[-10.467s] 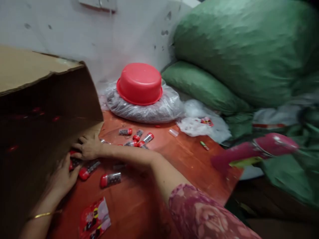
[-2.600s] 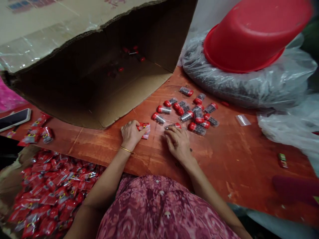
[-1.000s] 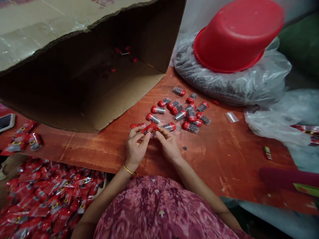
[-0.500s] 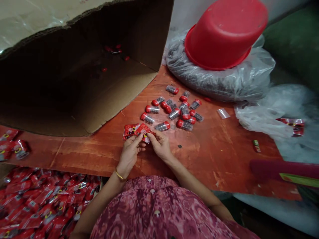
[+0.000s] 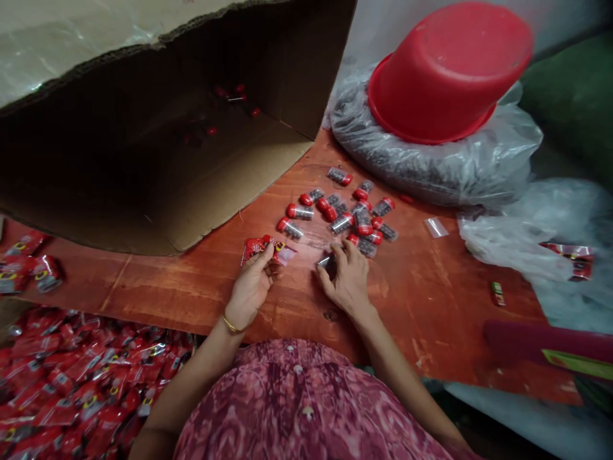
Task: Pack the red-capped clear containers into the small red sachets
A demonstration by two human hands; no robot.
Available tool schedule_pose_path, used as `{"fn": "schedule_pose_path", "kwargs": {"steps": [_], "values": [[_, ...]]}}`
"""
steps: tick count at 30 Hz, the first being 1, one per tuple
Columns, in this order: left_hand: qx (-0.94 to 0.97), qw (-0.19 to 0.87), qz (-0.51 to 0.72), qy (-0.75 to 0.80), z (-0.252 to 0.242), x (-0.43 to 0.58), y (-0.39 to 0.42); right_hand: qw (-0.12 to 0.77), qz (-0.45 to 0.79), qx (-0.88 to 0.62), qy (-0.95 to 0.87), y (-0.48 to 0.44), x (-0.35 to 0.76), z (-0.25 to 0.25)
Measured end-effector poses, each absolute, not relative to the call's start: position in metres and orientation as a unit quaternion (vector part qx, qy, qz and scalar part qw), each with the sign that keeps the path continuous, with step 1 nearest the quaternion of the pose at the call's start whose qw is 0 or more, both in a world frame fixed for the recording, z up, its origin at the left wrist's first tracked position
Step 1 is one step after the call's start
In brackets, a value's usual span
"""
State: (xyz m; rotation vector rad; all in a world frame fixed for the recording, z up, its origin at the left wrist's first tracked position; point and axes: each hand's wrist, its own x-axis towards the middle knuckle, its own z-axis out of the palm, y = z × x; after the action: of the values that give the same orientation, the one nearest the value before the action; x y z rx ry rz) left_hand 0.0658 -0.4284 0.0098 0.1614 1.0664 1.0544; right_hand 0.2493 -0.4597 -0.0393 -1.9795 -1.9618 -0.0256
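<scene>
At the far left a few packets [image 5: 29, 265] lie on the table [image 5: 407, 306], and below its edge a red heap [image 5: 86, 383] of more of them sits beside the person's left forearm. The box [image 5: 230, 207] gapes toward us on its side, small red bits showing in its dark inside. The left hand [image 5: 251, 287], a bracelet [image 5: 232, 324] at its wrist, reaches forward from the lower left, palm turned inward, thumb pressed along the top and fingers curled beneath. It pinches a sachet [image 5: 283, 253], whose pale end points toward the other hand; a second sachet [image 5: 253, 246] lies by the fingertips, and I can't tell if they touch it. Across a short stretch of table, the right hand [image 5: 350, 278] comes in with its back up and wrist low, knuckles bent, thumb and fingers closed around a dark tube [image 5: 326, 261] down at the tabletop. Just beyond it red-capped tubes [image 5: 342, 222] lie scattered, some touching. Behind them an upturned basin [image 5: 450, 70] rests on a clear bag [image 5: 474, 176]; farther right come a scrap of film [image 5: 435, 227] and a crumpled white bag [image 5: 498, 239]
</scene>
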Motion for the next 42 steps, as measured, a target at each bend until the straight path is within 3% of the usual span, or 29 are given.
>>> {"fn": "schedule_pose_path", "kwargs": {"steps": [9, 14, 18, 21, 26, 31, 37, 42], "values": [[0.119, 0.694, 0.491, 0.513, 0.009, 0.073, -0.434, 0.067, -0.005, -0.768, -0.636, -0.465, 0.248, -0.026], [0.11, 0.705, 0.487, 0.503, 0.007, 0.071, -0.431, 0.068, -0.031, -0.779, -0.622, -0.456, 0.252, -0.026], [0.077, 0.725, 0.472, 0.496, 0.005, 0.069, -0.426, 0.118, -0.011, -0.763, -0.635, -0.448, 0.26, -0.035], [0.07, 0.729, 0.471, 0.492, 0.007, 0.068, -0.424, 0.218, 0.075, -0.745, -0.627, -0.451, 0.266, -0.036], [0.105, 0.722, 0.473, 0.495, 0.009, 0.07, -0.426, 0.426, 0.388, -0.627, -0.524, -0.471, 0.256, -0.01], [0.153, 0.714, 0.469, 0.497, 0.011, 0.075, -0.429, 0.414, 0.607, -0.532, -0.42, -0.479, 0.235, 0.015], [0.213, 0.702, 0.49, 0.471, 0.012, 0.072, -0.431, 0.399, 0.676, -0.499, -0.368, -0.472, 0.231, 0.01], [0.233, 0.701, 0.489, 0.464, 0.011, 0.073, -0.431, 0.413, 0.654, -0.519, -0.364, -0.469, 0.228, 0.008]]}}
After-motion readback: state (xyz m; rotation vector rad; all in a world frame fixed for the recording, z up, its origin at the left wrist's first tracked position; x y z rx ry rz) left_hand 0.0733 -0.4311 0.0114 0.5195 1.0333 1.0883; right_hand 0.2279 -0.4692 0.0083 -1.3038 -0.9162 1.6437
